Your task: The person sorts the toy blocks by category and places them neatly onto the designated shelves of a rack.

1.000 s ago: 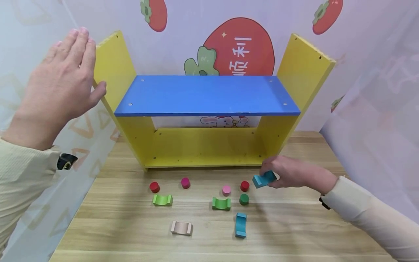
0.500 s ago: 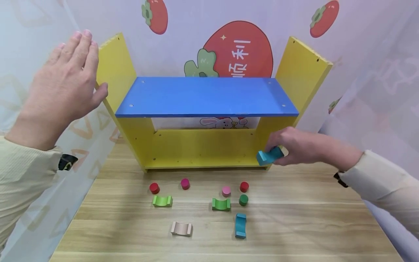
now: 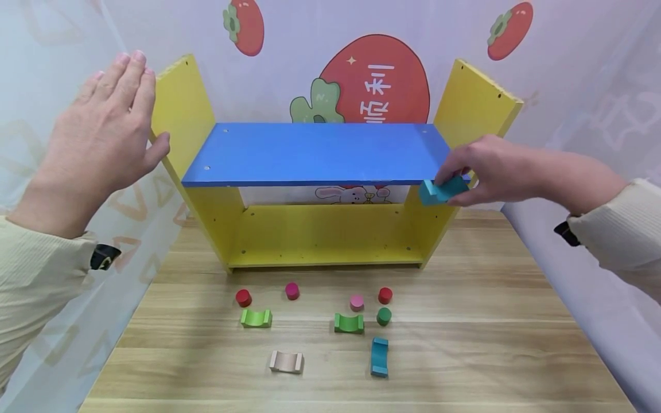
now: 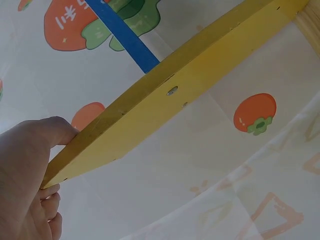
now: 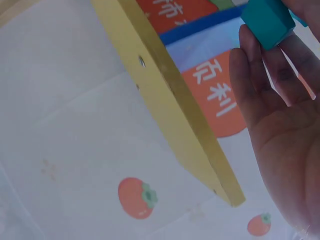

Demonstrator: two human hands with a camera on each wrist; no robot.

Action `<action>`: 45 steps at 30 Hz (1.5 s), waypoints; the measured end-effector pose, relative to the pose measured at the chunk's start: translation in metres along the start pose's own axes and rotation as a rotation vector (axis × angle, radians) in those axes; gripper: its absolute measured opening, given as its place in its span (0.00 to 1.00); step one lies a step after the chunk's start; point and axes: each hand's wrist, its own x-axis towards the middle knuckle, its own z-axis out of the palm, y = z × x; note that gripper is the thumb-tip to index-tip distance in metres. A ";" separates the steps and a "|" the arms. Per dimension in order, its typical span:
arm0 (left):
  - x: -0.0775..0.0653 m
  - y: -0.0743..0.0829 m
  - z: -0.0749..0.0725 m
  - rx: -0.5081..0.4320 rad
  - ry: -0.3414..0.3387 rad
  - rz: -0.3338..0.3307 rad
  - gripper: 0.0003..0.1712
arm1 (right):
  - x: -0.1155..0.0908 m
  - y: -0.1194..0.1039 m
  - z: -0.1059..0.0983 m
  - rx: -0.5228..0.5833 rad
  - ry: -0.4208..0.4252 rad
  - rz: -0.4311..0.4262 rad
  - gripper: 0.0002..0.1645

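In the head view my left hand (image 3: 100, 135) is at the upper left side panel (image 3: 187, 112) of a yellow shelf unit. The left wrist view shows the thumb on one side of that yellow panel (image 4: 145, 112) and fingers on the other, holding its edge. My right hand (image 3: 490, 172) pinches a teal block (image 3: 438, 191) with a curved hollow, between thumb and fingers. It hovers in front of the right end of the blue shelf board (image 3: 320, 152). The right wrist view shows the teal block's end face (image 5: 268, 24) at the fingertips.
On the wooden table lie another teal block (image 3: 379, 357), a beige block (image 3: 286, 362), a light green block (image 3: 256, 319) and a green block (image 3: 349, 323). Several small cylinders, including a dark green one (image 3: 384, 316), lie nearby. The right yellow panel (image 3: 482, 103) rises above the board.
My right hand has lifted the teal block from low over the table up to the blue board's front edge, moving rightward. The left hand has stayed at the left panel.
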 end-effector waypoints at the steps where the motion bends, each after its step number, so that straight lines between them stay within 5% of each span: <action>1: 0.000 0.000 0.000 -0.005 0.000 0.000 0.50 | 0.002 0.001 -0.003 -0.006 0.003 0.005 0.26; 25: 0.002 -0.001 0.000 0.005 -0.022 0.005 0.51 | 0.043 0.015 -0.025 -0.101 -0.149 0.232 0.33; 45: 0.002 -0.001 0.001 0.006 -0.029 -0.005 0.51 | 0.051 0.015 -0.020 -0.167 -0.204 0.229 0.32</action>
